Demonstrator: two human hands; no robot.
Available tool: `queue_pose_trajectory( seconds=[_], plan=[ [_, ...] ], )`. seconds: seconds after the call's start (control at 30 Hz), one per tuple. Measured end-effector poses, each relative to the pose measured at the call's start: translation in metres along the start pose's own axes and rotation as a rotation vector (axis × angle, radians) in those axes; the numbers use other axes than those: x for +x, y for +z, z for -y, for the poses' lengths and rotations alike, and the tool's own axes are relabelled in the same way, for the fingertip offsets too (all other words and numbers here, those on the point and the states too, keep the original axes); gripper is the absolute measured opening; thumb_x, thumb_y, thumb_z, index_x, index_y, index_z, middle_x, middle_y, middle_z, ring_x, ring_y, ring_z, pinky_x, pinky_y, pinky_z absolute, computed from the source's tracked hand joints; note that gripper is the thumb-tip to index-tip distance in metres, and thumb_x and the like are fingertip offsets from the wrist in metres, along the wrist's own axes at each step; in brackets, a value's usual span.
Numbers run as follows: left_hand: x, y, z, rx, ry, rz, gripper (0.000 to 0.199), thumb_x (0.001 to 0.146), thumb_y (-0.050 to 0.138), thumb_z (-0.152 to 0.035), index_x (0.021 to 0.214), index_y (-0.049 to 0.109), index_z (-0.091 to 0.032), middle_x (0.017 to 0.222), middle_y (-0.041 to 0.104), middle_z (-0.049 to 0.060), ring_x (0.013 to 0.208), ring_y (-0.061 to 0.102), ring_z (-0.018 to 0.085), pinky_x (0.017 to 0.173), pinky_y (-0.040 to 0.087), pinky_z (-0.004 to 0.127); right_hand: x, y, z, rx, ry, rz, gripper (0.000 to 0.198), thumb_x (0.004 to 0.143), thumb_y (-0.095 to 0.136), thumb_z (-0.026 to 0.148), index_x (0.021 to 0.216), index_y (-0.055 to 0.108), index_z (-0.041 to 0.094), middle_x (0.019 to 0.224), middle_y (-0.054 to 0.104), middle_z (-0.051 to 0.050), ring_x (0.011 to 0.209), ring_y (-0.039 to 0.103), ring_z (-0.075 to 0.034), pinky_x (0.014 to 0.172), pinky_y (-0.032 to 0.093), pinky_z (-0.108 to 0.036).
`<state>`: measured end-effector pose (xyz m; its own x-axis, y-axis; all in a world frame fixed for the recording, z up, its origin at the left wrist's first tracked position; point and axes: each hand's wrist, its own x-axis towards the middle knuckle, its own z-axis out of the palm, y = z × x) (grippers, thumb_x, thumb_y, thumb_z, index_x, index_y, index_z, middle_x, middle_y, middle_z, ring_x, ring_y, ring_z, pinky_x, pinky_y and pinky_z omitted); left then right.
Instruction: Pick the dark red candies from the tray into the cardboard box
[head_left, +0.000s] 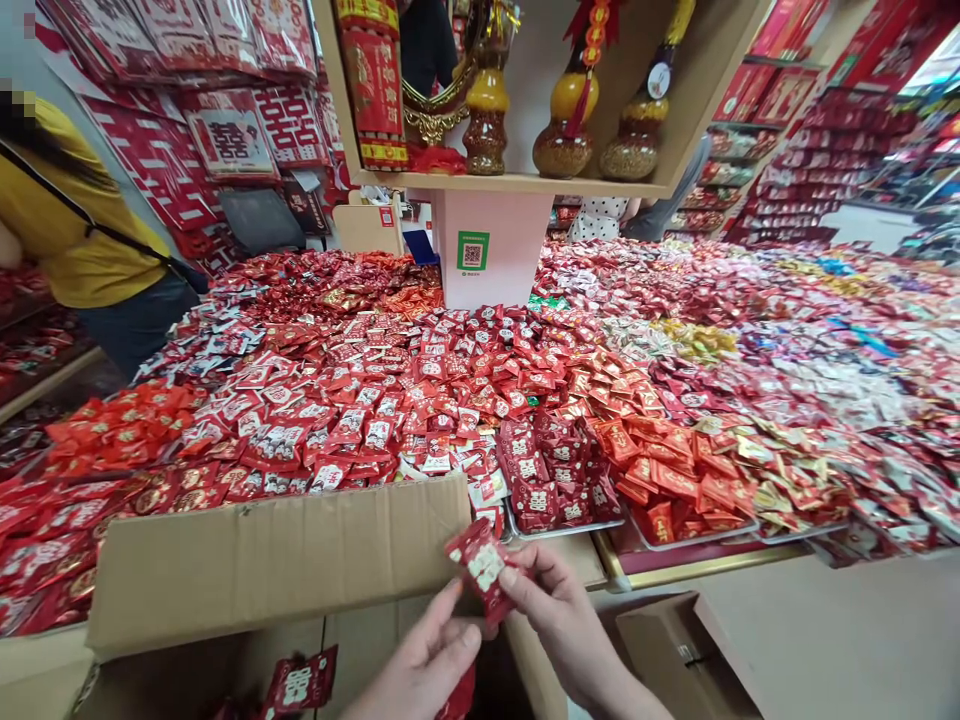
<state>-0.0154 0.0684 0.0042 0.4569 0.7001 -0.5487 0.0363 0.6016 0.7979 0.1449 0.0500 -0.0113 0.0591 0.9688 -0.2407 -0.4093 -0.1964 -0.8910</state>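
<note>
My right hand (559, 610) pinches a small dark red wrapped packet (484, 568) with a white double-happiness mark, thumb on top. The packet is tilted over the edge of an open cardboard box. Just below and left of it, my left hand (431, 650) has curled fingers, with the index fingertip close to the packet's lower corner. Red wrapping (459, 695) shows under the left palm; whether that hand grips it is hidden. Inside the cardboard box (277, 565) lies a similar red packet (300, 682). Matching packets fill a metal tray (566, 533) beyond my hands.
Heaps of red, orange and pale packets (360, 400) cover the wide display. A pale pillar (491, 285) carries a wooden shelf (517, 183) with gourd-shaped bottles. Another open box (675, 660) stands low at right. A person in a yellow top (90, 220) stands at left.
</note>
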Motion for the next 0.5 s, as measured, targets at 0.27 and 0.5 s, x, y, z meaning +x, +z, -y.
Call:
queue_pose_trajectory(
  seconds=[0.27,0.5],
  plan=[
    [-0.002,0.001,-0.009,0.216,0.097,0.047,0.043,0.076,0.056,-0.045,0.115,0.054,-0.027,0.084,0.069,0.003,0.072,0.061,0.017,0.069,0.049,0.026,-0.007,0.004,0.011,-0.453,-0.120,0.217,0.040,0.072,0.064,0.032,0.107,0.048,0.021,0.096,0.060,-0.006,0.078,0.056,-0.016,0.068,0.044,-0.028],
    [-0.005,-0.005,-0.011,0.565,0.129,0.055,0.038,0.079,0.050,-0.035,0.114,0.051,-0.019,0.101,0.066,0.008,0.096,0.057,0.023,0.086,0.041,0.031,0.017,-0.023,0.045,-0.752,-0.237,0.295,0.018,0.075,0.061,0.030,0.090,0.060,0.021,0.081,0.065,-0.002,0.073,0.057,-0.016,0.068,0.045,-0.027]
  ],
)
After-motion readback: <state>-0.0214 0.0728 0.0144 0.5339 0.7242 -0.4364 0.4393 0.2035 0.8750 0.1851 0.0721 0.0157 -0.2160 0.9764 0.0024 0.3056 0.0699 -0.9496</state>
